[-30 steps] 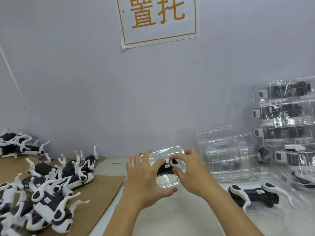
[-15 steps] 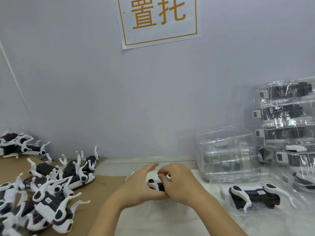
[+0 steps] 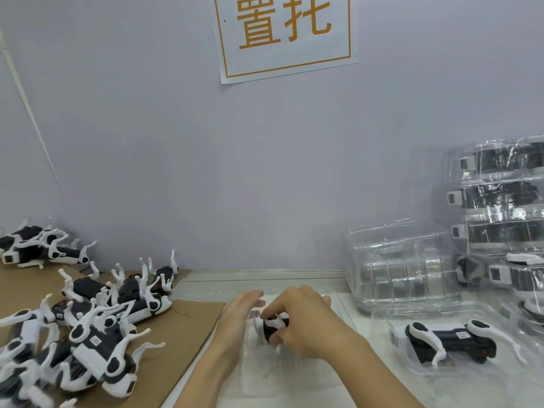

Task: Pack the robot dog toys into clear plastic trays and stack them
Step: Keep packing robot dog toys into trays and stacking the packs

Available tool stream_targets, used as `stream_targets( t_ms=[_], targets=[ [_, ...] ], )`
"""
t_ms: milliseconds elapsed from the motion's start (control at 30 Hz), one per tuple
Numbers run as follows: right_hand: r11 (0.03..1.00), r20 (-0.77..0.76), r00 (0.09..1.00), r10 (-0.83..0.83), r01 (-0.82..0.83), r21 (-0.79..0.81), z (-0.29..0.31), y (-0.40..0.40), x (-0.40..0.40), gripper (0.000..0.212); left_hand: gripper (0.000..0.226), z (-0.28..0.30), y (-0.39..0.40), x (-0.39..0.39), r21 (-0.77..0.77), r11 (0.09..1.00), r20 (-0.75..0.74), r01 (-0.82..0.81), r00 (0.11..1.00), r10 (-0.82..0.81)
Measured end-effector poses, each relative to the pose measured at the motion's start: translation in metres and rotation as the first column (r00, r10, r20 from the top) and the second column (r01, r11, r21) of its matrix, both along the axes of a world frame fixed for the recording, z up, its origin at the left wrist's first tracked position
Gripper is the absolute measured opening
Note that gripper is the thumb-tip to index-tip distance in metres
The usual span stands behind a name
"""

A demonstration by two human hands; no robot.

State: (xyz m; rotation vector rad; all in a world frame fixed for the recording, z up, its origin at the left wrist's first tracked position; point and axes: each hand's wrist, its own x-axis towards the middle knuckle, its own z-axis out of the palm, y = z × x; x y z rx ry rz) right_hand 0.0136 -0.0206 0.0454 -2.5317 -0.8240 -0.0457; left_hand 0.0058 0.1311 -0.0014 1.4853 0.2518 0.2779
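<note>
both hands have lowered since a second ago. right hand (image 3: 306, 322) fingers clench the robot dog toy (image 3: 272, 326) inside the clear tray (image 3: 259, 369); left hand (image 3: 238, 322) fingers lie straight beside it, blurred.

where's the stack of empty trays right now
In the head view the empty trays stand at the right, against the wall, between the filled tray stack and the hands, just behind the tray holding one toy dog.
</note>
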Motion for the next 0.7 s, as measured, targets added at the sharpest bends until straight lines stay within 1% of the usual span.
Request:
stream_targets(
  t_ms=[100,133,200,267,333,433,600,700],
  targets=[
    [1.0,-0.09,0.996,0.019,-0.017,0.024,0.008,-0.002,0.008,0.049,0.019,0.0,0.002,0.0,0.062,0.998,-0.007,0.028,1.0,-0.028],
    [0.999,-0.131,0.991,0.034,-0.03,0.035,0.011,-0.004,0.012,0.05,0.017,-0.002,0.003,0.002,0.083,0.996,-0.014,0.025,1.0,-0.023],
    [0.998,-0.174,0.983,0.064,-0.058,0.039,0.016,-0.011,0.022,0.042,0.017,-0.006,0.006,0.006,0.133,0.991,-0.027,0.012,1.0,-0.009],
    [0.999,-0.129,0.99,0.048,-0.05,-0.007,0.016,-0.018,0.03,0.037,0.02,-0.008,0.008,0.01,0.164,0.986,-0.034,-0.003,0.999,0.009],
    [0.998,-0.06,0.998,-0.008,0.004,-0.06,0.008,-0.023,0.034,0.039,0.022,-0.008,0.009,0.012,0.17,0.985,-0.04,-0.009,0.999,0.016],
    [0.997,0.012,0.999,-0.041,0.042,-0.059,0.0,-0.02,0.034,0.04,0.022,-0.006,0.007,0.011,0.177,0.984,-0.041,0.001,0.999,0.007],
    [0.999,-0.008,1.0,-0.003,0.002,-0.039,0.005,-0.017,0.035,0.033,0.019,-0.004,0.005,0.006,0.22,0.973,-0.028,0.067,0.998,-0.063],
    [0.995,0.084,0.996,-0.017,0.025,-0.098,0.005,-0.012,0.03,0.033,0.018,-0.004,0.003,0.005,0.229,0.97,-0.034,0.085,0.996,-0.079]
  ],
)
